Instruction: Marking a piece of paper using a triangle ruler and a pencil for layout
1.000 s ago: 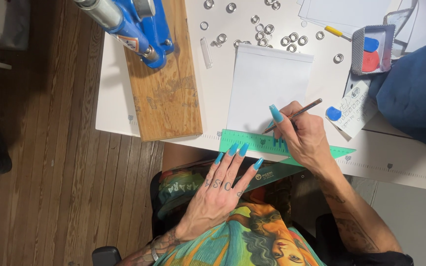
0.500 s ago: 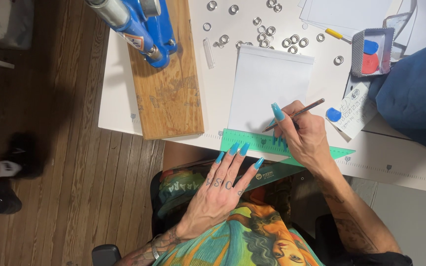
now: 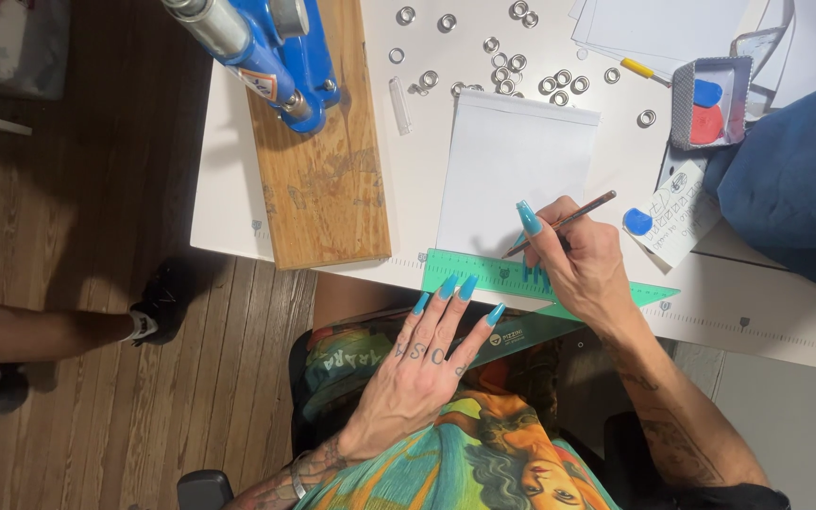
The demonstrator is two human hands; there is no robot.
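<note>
Pencil: brown, held slanted in the right hand, its tip down at the near edge of the white sheet, just above the ruler.
Right hand: fingers curled together and pinched on the pencil; long turquoise nails; heel of the hand over the green triangular ruler.
Left hand: flat, fingers spread apart, holding nothing; nail tips press on the near edge of the ruler.
Green triangular ruler: lies along the front edge of the white table, one part hanging past the edge over the lap; the sheet's near edge meets it.
White sheet: rectangular, flat on the table, between the wooden board and the paper slip.
Wooden board: left of the sheet, carrying a blue press tool at its far end.
Metal eyelets: scattered rings on the table beyond the sheet.
Small grey tray: far right, holding blue and red chalk pieces.
Blue chalk piece: on a written paper slip, right of the pencil hand.
Blue fabric: bunched at the table's right side.
Another person's leg: on the wooden floor, left, well apart from the table.
</note>
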